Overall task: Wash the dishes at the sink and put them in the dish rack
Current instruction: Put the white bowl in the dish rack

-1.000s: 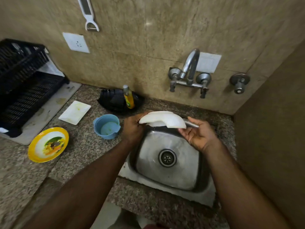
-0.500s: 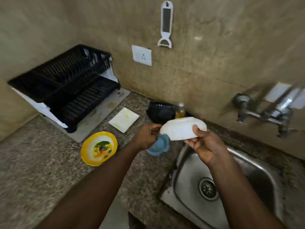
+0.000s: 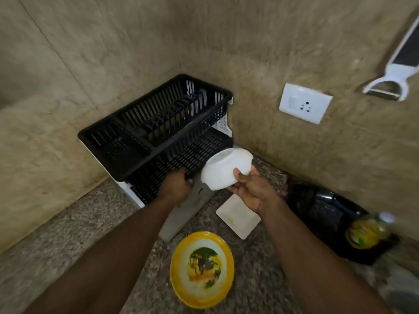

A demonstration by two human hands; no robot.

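Observation:
My right hand holds a white bowl from below, tilted on its side, just right of the black two-tier dish rack in the corner. My left hand has its back to the camera and rests against the front of the rack's lower tier; its fingers curl out of sight, so I cannot tell whether it grips the rack. On the granite counter lie a yellow-rimmed patterned plate and a white square plate. The sink is out of view.
A black dish sits at the right by the wall, with a blurred soap bottle on it. A wall socket and a hanging white peeler are above. The rack stands on a white drip tray.
The view swung left from the sink to the rack. The bowl travelled from over the sink to beside the rack. My left hand let go of it and reached the rack.

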